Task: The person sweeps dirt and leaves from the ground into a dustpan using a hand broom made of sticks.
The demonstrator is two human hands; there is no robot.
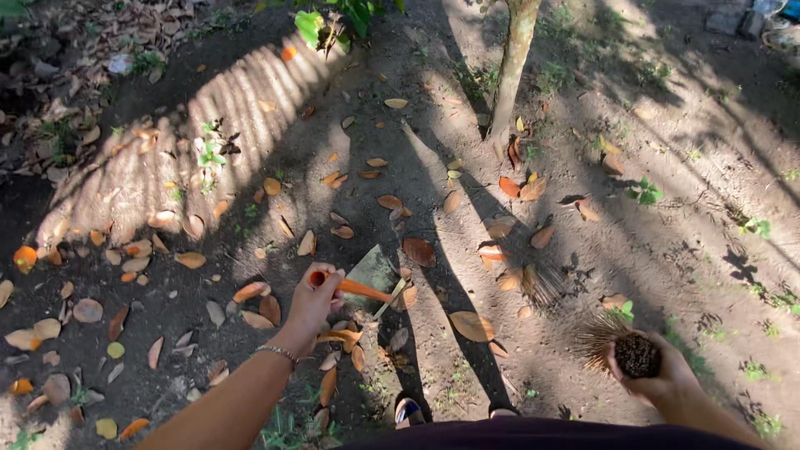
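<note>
Bare, dusty ground [683, 208] lies under striped shade, strewn with dry brown and orange leaves [472, 325]; a thin tree trunk [510, 67] rises ahead. The left hand [315, 302] has its fingers [327, 282] closed around the orange handle of a dustpan [371, 275], whose grey pan rests on the soil among leaves. The right hand [658, 371] grips the bound end of a stick broom [621, 343], bristles pointing left and low to the ground.
</note>
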